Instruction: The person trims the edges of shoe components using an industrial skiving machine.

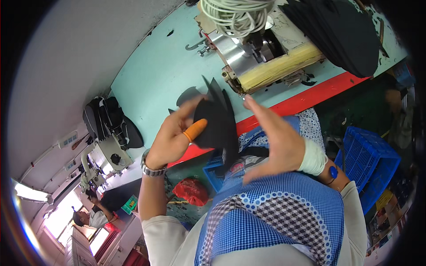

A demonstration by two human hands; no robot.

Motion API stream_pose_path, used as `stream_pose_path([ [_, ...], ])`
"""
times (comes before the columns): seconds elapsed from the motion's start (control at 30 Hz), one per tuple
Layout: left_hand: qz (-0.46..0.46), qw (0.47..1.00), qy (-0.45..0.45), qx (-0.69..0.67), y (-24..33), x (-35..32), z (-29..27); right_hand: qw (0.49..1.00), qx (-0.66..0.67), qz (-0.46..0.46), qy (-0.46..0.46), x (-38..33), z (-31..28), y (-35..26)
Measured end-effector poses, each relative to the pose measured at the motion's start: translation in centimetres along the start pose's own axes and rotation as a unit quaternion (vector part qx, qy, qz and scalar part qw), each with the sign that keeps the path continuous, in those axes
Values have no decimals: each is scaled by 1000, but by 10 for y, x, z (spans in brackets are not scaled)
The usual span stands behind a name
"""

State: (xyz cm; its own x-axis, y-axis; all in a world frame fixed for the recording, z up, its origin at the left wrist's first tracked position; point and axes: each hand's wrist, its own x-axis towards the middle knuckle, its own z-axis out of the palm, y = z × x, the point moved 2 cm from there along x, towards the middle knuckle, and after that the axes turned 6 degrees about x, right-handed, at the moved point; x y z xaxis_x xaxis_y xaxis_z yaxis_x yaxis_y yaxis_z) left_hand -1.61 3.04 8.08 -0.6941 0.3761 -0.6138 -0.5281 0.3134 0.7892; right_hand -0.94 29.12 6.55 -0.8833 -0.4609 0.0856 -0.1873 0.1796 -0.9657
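My left hand [175, 133] holds a fanned stack of black cut fabric pieces [217, 119] above the table's red front edge. An orange rubber cot covers its thumb, and a metal watch sits on that wrist. My right hand [277, 142] is flat with fingers straight, its palm facing the right side of the stack, close to it or touching it. A white bandage wraps the right wrist. Both hands hover in front of a sewing machine [253, 44] on the pale green table [159, 75]. I wear a blue checked apron [275, 213].
A coil of white cord [237, 15] lies on the machine. A heap of black fabric [341, 31] sits at the table's right. Blue plastic crates [370, 164] stand on the floor, with a red bag [191, 191] below. Another person [95, 217] works at a far machine.
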Motion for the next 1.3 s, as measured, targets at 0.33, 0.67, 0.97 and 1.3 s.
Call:
stream_pose_path([
  [0.33,-14,943,0,334,29,82,14,930,206,269,145,-6,-46,42],
  [0.67,67,948,74,303,45,131,28,880,311,322,162,12,-72,52],
  [0.97,4,802,190,566,-113,65,-65,844,-222,-42,487,2,-141,-32],
  [1.3,20,949,26,314,1,4,-7,999,42,-13,12,-10,-10,35],
])
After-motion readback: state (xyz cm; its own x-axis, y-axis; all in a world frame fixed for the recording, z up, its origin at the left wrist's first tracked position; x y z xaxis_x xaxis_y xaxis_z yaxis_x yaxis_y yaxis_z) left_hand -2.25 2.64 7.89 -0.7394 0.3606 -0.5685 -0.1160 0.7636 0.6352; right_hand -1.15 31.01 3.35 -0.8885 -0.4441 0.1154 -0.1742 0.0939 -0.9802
